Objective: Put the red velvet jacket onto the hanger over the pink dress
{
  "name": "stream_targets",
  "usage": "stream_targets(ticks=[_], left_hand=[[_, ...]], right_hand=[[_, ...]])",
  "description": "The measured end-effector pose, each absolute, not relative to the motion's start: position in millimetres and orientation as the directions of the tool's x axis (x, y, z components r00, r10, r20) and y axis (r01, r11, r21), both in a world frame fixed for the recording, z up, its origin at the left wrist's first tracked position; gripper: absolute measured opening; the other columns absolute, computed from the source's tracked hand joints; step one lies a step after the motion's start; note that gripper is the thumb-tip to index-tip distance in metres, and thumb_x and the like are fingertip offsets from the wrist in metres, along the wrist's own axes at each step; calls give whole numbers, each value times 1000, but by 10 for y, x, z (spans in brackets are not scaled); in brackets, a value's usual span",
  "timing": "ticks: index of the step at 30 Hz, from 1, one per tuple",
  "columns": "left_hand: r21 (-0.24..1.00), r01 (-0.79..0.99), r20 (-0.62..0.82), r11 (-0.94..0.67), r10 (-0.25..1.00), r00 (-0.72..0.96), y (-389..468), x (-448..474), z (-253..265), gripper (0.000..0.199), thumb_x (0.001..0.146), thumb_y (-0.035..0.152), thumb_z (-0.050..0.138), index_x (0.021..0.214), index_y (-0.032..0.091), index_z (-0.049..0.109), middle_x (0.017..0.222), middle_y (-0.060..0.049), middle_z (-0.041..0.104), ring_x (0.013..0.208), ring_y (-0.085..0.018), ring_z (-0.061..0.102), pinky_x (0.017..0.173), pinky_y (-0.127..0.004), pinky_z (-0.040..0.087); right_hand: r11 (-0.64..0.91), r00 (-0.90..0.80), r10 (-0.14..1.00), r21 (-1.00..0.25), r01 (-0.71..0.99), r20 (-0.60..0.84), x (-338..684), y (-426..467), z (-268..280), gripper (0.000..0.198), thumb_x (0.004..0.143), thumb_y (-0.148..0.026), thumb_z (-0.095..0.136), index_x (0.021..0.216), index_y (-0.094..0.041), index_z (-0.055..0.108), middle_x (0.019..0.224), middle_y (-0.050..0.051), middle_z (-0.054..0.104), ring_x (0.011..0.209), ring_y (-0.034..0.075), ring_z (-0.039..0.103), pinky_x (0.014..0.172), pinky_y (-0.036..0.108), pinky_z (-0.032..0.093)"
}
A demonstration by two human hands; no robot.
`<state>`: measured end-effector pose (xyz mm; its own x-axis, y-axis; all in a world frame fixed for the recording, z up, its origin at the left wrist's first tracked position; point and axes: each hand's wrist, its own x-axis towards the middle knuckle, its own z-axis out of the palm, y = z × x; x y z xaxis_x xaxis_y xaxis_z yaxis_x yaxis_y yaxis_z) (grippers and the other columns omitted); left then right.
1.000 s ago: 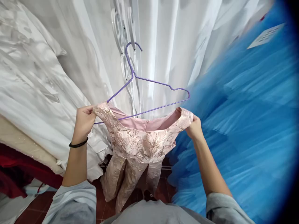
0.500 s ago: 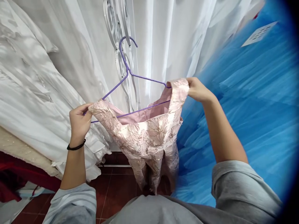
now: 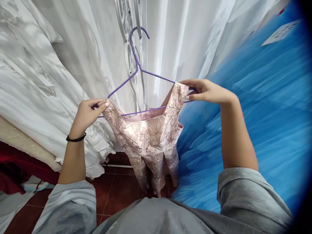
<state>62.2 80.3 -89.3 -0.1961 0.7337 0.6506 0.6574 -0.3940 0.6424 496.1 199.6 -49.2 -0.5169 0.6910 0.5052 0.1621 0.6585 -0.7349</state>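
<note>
A pink brocade dress (image 3: 151, 130) with a raised floral pattern hangs in front of me, both its shoulder straps over a purple hanger (image 3: 156, 76). The hanger's hook loops over a white scrollwork metal rack (image 3: 138, 19). My left hand (image 3: 89, 113) pinches the left strap at the hanger's end, thumb on the front of the cloth. On the other side, my right hand (image 3: 206, 91) grips the right strap near its outer edge, where the hanger's right end shows between the fingers. The lower skirt hangs down toward the floor.
White gowns (image 3: 36, 78) hang along the left, with a cream sparkly cloth (image 3: 26, 141) and red fabric (image 3: 14, 165) below. Blue tulle (image 3: 263, 107) fills the right side, a white tag (image 3: 280, 32) on it. White curtain (image 3: 165, 39) stands behind; dark red tiles (image 3: 119, 185) lie underneath.
The right strap now sits over the hanger's right arm, with the hanger's end sticking out past it. My left thumb has moved onto the front of the left strap. The view has shifted slightly.
</note>
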Motion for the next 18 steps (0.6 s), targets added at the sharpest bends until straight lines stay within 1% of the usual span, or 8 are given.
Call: stream_targets(ticks=[6, 10, 12, 13, 15, 16, 17, 18], left_hand=[[524, 735, 789, -430, 570, -230, 855, 673, -826, 24, 76, 39, 72, 79, 16, 76, 75, -3, 71, 74, -18, 64, 73, -29, 49], [337, 869, 886, -363, 435, -162, 858, 621, -1014, 31, 83, 38, 67, 107, 19, 73, 107, -6, 72, 105, -22, 63, 101, -35, 44], [364, 866, 914, -342, 308, -263, 814, 545, -1373, 44, 87, 39, 62, 125, 17, 62, 127, -11, 64, 121, -23, 56, 109, -38, 38], [448, 832, 891, -326, 236, -387, 766, 504, -1637, 47, 89, 40, 56, 129, 15, 57, 129, -14, 61, 122, -23, 55, 109, -39, 39], [726, 647, 687, -234, 190, -702, 593, 467, -2301, 45, 93, 37, 44, 130, 12, 48, 132, -17, 54, 124, -23, 53, 107, -39, 41], [859, 508, 508, -61, 216, -834, 465, 496, -2669, 42, 94, 35, 37, 129, 13, 44, 134, -17, 50, 127, -24, 50, 108, -40, 40], [914, 353, 278, 201, 325, -904, 314, 569, -3033, 39, 96, 32, 27, 128, 16, 42, 137, -15, 46, 133, -25, 44, 110, -43, 37], [907, 272, 130, 321, 400, -907, 149, 689, -3373, 35, 96, 29, 26, 121, 16, 47, 130, -16, 49, 131, -29, 45, 108, -49, 37]], right_hand=[[703, -324, 708, -672, 232, 628, 4638, 1973, -773, 40, 82, -51, 68, 91, -12, 71, 73, 2, 66, 69, 11, 61, 68, 25, 54], [764, -62, 586, -525, 376, 808, 4508, 1995, -1182, 42, 85, -52, 62, 109, -18, 69, 106, 9, 71, 101, 21, 65, 91, 36, 54], [732, 138, 509, -511, 451, 850, 4541, 1906, -1657, 44, 88, -49, 58, 121, -20, 64, 120, 11, 67, 114, 24, 61, 100, 42, 50], [695, 238, 497, -546, 467, 835, 4568, 1826, -1983, 46, 89, -47, 54, 125, -20, 61, 122, 12, 66, 114, 24, 61, 102, 44, 48], [541, 412, 583, -713, 447, 700, 4613, 1584, -2757, 51, 90, -43, 48, 132, -15, 55, 123, 15, 65, 114, 24, 62, 105, 47, 46], [398, 472, 653, -799, 450, 592, 4620, 1423, -3159, 57, 88, -44, 48, 133, -10, 53, 122, 18, 65, 115, 27, 61, 106, 49, 45], [220, 460, 774, -865, 451, 436, 4609, 1239, -3535, 61, 85, -46, 48, 132, -8, 54, 120, 19, 66, 114, 29, 62, 105, 51, 45], [47, 402, 881, -890, 454, 251, 4577, 1036, -3861, 61, 84, -49, 47, 128, -8, 57, 113, 19, 68, 108, 30, 64, 99, 51, 49]])
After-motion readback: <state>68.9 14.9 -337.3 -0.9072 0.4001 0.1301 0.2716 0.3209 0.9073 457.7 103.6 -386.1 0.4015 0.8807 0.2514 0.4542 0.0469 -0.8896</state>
